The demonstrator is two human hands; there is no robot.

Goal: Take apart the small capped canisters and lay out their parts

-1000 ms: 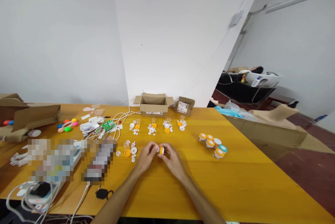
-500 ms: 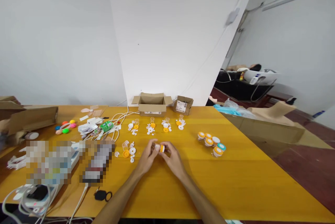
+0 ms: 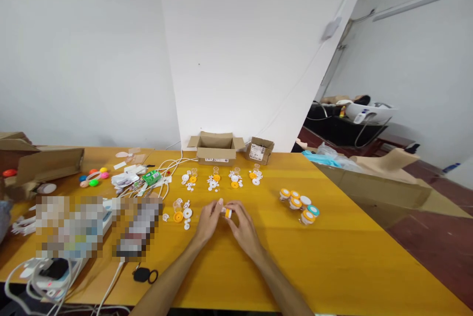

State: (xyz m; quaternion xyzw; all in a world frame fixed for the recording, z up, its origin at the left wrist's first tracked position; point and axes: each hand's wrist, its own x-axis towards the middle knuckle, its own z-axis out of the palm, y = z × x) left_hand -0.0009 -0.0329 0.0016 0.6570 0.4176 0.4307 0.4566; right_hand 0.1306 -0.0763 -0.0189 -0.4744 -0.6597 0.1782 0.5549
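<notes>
View: head camera, looking down over the worktop (image 3: 332,257).
Left hand: the left hand (image 3: 207,220) is closed in a fingertip pinch on the small orange-and-white piece (image 3: 228,213), with one finger lifted above it.
Right hand: the right hand (image 3: 244,227) is curled over the same piece from the other side and grips it too.
Piece: it is held between both hands just above the worktop, near the middle; too small to tell how its parts sit together.
Step in hand: judging by the grip, the two hands are fitting or pressing the piece together.
What further handling calls for: a steady pinch and square pressure, since the piece is tiny and mostly covered by the fingers.
Just left of the hands: an orange disc (image 3: 179,217) and white gear-like bits (image 3: 187,213) lie loose, near the left hand but apart from it.
Beyond the hands: a row of small part sets (image 3: 214,180) in front of an open cardboard box (image 3: 216,151).
Right of the hands: a cluster of capped little jars (image 3: 301,205), well apart.
Open room: bare worktop lies between the hands and the near edge, and to the right of the right forearm.
Crowded side: cables (image 3: 162,168) and clutter fill the left; the right edge drops to the floor beyond the jars.
</notes>
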